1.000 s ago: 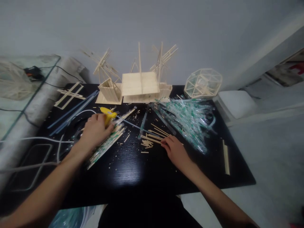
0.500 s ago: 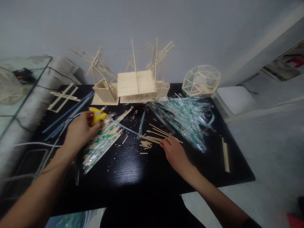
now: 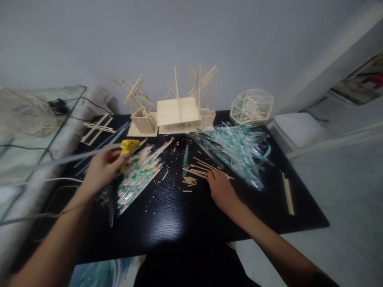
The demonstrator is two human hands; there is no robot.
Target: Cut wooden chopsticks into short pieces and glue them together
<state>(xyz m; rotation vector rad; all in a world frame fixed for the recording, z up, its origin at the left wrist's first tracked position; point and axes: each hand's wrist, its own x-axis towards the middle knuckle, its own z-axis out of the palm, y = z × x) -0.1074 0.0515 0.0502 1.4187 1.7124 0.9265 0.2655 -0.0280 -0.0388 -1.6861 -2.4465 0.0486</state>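
Over the left part of the glossy black tabletop (image 3: 203, 223), the left hand (image 3: 103, 167) is wrapped around a yellow plastic glue gun (image 3: 128, 146), with a pale, blurred strip (image 3: 80, 154) running leftward from its back. Just below and to the right of that hand lie wooden sticks in clear, green-printed wrapping (image 3: 140, 179). Farther right, the right hand (image 3: 223, 189) has its fingertips bunched at the ends of thin, straight loose sticks (image 3: 196, 172); whether it grips one I cannot tell. Short pieces (image 3: 189, 181) lie just beside them. Beyond are a crinkled heap of shiny plastic sleeves (image 3: 239, 153), a pale wooden model (image 3: 167, 113) with a broad flat panel, and a many-sided strut frame (image 3: 248, 113).
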